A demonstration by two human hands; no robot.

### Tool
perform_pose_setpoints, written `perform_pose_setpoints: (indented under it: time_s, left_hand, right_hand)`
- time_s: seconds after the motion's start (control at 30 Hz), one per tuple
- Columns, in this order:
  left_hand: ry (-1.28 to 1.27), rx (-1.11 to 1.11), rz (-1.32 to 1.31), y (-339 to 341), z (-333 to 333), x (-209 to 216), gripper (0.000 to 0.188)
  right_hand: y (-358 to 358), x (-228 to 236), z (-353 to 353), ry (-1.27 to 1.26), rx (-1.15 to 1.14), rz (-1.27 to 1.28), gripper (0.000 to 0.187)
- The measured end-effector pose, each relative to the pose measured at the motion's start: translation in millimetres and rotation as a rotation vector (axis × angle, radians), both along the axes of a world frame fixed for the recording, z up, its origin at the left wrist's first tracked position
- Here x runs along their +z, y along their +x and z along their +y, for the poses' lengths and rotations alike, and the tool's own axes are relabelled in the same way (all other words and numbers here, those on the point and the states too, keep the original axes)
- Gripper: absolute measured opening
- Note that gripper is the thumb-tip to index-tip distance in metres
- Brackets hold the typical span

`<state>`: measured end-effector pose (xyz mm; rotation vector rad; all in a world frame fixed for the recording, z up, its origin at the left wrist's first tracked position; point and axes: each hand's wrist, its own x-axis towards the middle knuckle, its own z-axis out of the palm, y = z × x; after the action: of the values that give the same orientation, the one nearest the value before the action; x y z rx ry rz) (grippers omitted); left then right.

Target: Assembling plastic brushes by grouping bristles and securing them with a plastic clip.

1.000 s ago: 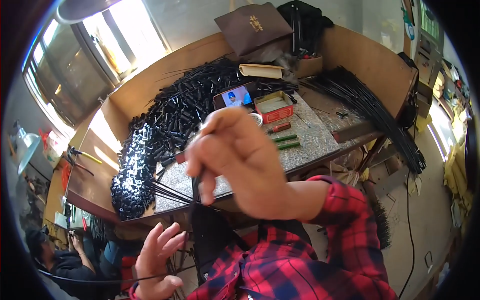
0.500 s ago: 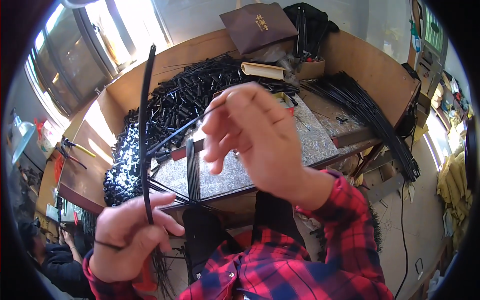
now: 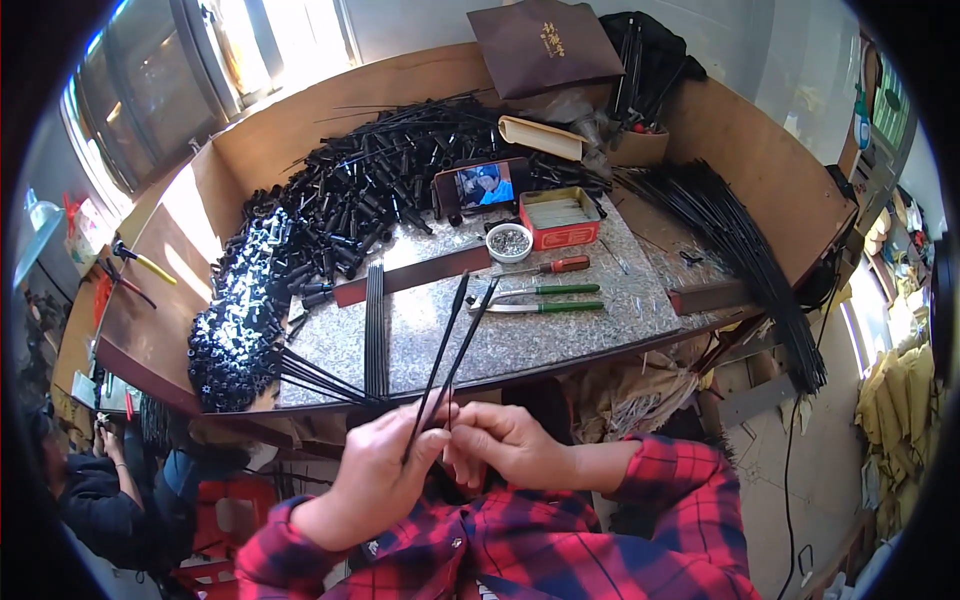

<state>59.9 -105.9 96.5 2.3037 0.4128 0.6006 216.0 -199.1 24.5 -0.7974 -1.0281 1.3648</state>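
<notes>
Two thin black rods [image 3: 436, 358] slant up from my left hand [image 3: 380, 460], which is closed around their lower part. The rods fan apart toward their upper ends, in front of the table edge. Close against it, my right hand [image 3: 508, 445] has its fingers pinched at the lower ends of the rods. What exactly sits between those fingertips is hidden. Just beyond my hands, a neat row of black rods [image 3: 375, 335] lies on the speckled tabletop [image 3: 540, 345], and several more rods [image 3: 325, 375] stick out over the front edge.
A large heap of black tubular parts [image 3: 370, 180] covers the back left. Green-handled pliers [image 3: 560, 307], a screwdriver [image 3: 570, 264], a bowl of small metal bits [image 3: 509, 242], a red tin [image 3: 560, 225] and a phone [image 3: 483, 186] stand mid-table. Long rods [image 3: 740, 250] overhang the right side.
My right hand has come down from above the table to meet my left hand, which moved right. The rods now lean to the right and the view has shifted.
</notes>
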Motion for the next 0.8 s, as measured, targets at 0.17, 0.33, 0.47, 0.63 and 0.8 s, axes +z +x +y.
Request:
perform_pose_setpoints:
  time_s: [0.17,0.33,0.47,0.63,0.8]
  left_hand:
    - [0.104,0.137,-0.204,2,0,-54,0.031]
    - [-0.144,0.088,-0.151,6,11,-60,0.026]
    - [-0.416,0.028,-0.033,9,31,-47,0.032]
    - [-0.829,-0.135,-0.021,18,47,-38,0.036]
    - [-0.828,-0.123,-0.036,20,47,-46,0.036]
  right_hand:
    - [15,-20,3,-0.18,0.1,-0.152,0.021]
    - [75,-20,17,0.357,-0.32,-0.981,0.013]
    - [140,0,39,0.414,-0.721,-1.33,0.012]
    - [199,-6,57,0.367,-0.781,-1.657,0.015]
    - [214,-24,70,0.229,-0.63,-1.729,0.02]
